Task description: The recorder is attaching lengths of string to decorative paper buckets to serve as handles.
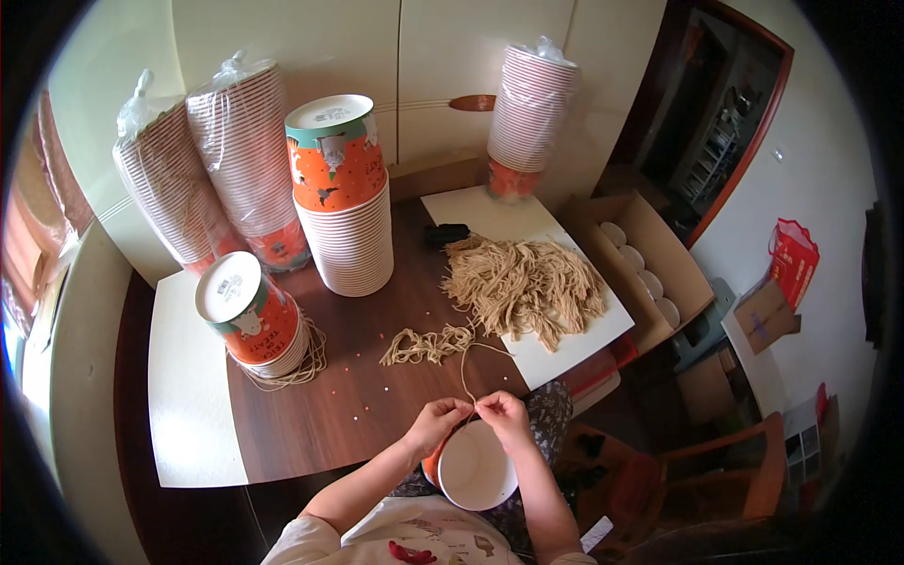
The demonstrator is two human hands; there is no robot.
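An orange paper bucket with a white inside (pixel 478 468) lies in my lap, its open mouth facing up toward me. At its upper rim, my left hand (pixel 438 424) and my right hand (pixel 506 417) meet, fingertips pinched on a tan cord (pixel 465 370). The cord runs up from my fingers onto the table edge. Just beyond lies a small loose bunch of tan cords (pixel 426 346). A large heap of the same cords (pixel 523 282) covers part of a white board (pixel 603 330) to the right. Whether the cord passes through the bucket wall is too small to tell.
On the brown and white table (pixel 311 414) stand a tall stack of upturned buckets (pixel 347 235), a shorter stack (pixel 259 320) ringed with cords, and bagged stacks (pixel 247 141) at the back. Another bagged stack (pixel 532 113) stands back right, beside a cardboard box (pixel 692 259). A wooden chair (pixel 725 461) is at right.
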